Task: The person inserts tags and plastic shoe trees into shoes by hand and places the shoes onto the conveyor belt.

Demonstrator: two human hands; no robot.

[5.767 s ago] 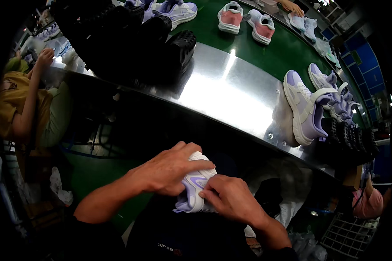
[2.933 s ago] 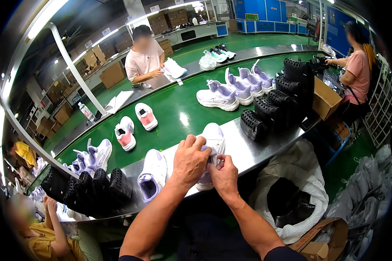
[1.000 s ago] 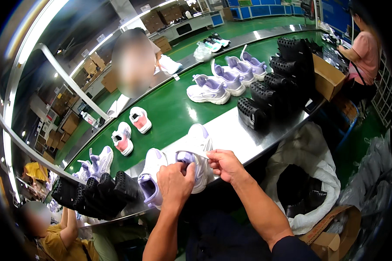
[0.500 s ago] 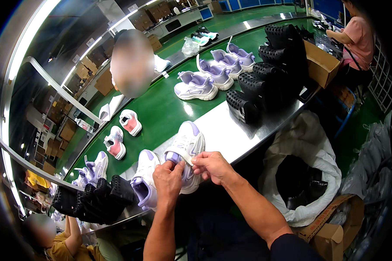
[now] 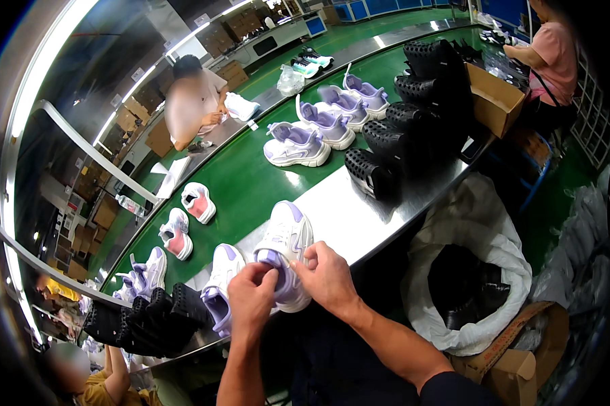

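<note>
A white and lavender sneaker (image 5: pixel 286 233) stands at the metal edge of the bench, its toe pointing away from me. My left hand (image 5: pixel 252 296) is closed, thumb and fingers pinching at the tongue by the shoe's opening. On the other side, my right hand (image 5: pixel 330 279) is closed with its fingertips on the strap and upper edge of the same sneaker. The fingers hide part of the strap. Just left of it, touching or nearly so, is a matching sneaker (image 5: pixel 225 265) with its lavender lining showing.
Black shoes (image 5: pixel 403 128) are stacked on the right, others (image 5: pixel 188 304) at the left. Several lavender sneakers (image 5: pixel 297 145) and two pink-lined shoes (image 5: pixel 198 203) stand on the green belt (image 5: pixel 251 193). A white sack (image 5: pixel 423 308) and cardboard box (image 5: pixel 511 375) sit at right; co-workers are around.
My right hand has pressed the strap, held up before, down toward the sneaker's side. My left fingers have shifted slightly at the tongue. The person opposite shows more fully as the view shifted.
</note>
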